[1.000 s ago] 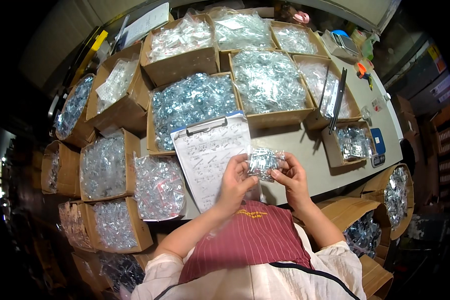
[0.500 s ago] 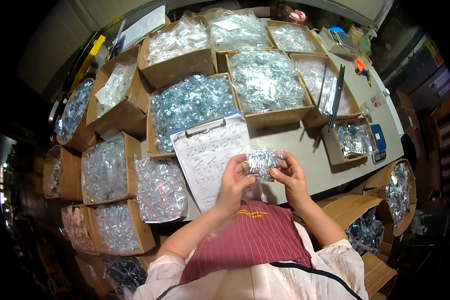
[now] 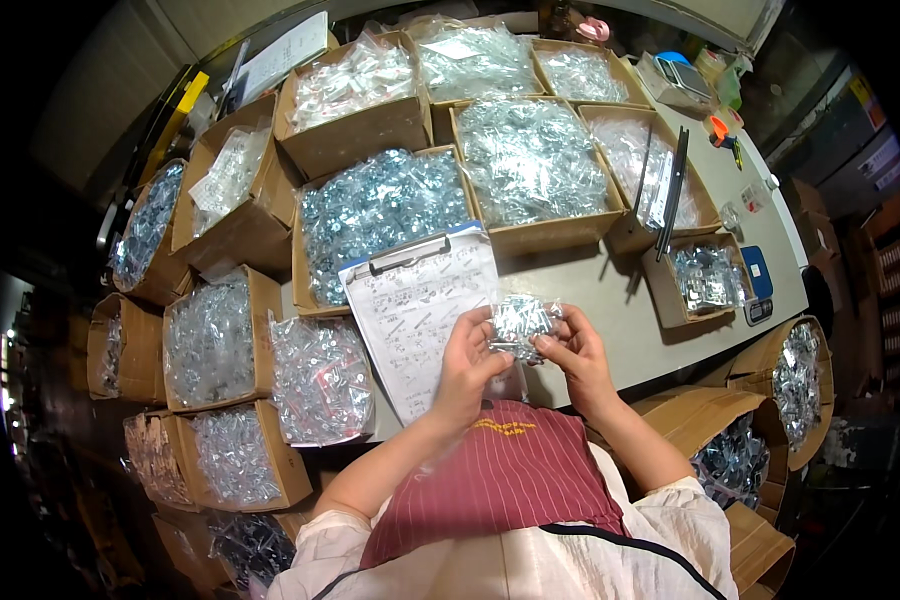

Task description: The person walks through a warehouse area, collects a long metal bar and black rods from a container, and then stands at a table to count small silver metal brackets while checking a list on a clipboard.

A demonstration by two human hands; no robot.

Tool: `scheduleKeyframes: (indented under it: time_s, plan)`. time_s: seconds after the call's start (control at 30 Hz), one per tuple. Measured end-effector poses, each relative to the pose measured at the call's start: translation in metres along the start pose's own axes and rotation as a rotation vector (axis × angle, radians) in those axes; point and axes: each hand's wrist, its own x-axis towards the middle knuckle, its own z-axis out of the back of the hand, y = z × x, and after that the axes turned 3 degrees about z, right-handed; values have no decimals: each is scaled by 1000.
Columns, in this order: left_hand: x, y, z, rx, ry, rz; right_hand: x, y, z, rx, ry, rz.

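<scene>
A clear plastic bag of small silvery metal pieces, perhaps screws (image 3: 520, 322), is held up in front of my body. My left hand (image 3: 468, 358) grips its left side, thumb in front. On the right side my right hand (image 3: 578, 358) pinches it between thumb and fingers. Just left of the bag lies a clipboard (image 3: 432, 300) with handwritten sheets, its upper part resting against a box of bluish metal parts (image 3: 382, 215). My left wrist passes over the lower right of the sheets.
Cardboard boxes of bagged hardware (image 3: 540, 165) crowd the back and left. A smaller box (image 3: 705, 280) stands at the right beside a blue digital scale (image 3: 758, 280). Dark rods (image 3: 674, 195) lean across another box. Open cartons (image 3: 735, 455) stand at the lower right, off the table (image 3: 630, 335).
The bag has tilted slightly in my hands, and the pieces inside show more plainly. Both hands keep their hold in nearly the same place.
</scene>
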Motion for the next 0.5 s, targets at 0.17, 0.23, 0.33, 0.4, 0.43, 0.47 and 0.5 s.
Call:
scheduleKeyframes:
  time_s: [0.17,0.23,0.33,0.4,0.43,0.47,0.5]
  plan:
    - [1,0,0,-6,-20,7,0,-3,0,4,8,6]
    - [1,-1,-2,-12,-26,9,0,-4,0,10,16,7]
    - [2,-1,-2,-7,-35,3,0,-4,0,9,23,-3]
    - [3,-1,-2,-3,-38,5,0,-4,-1,4,18,-23]
    - [3,-1,-2,0,-41,6,0,-4,-1,5,18,-23]
    - [3,-1,-2,0,-41,7,1,-4,-1,3,15,-27]
    - [3,-2,-2,-3,-41,6,1,-3,-1,2,12,-30]
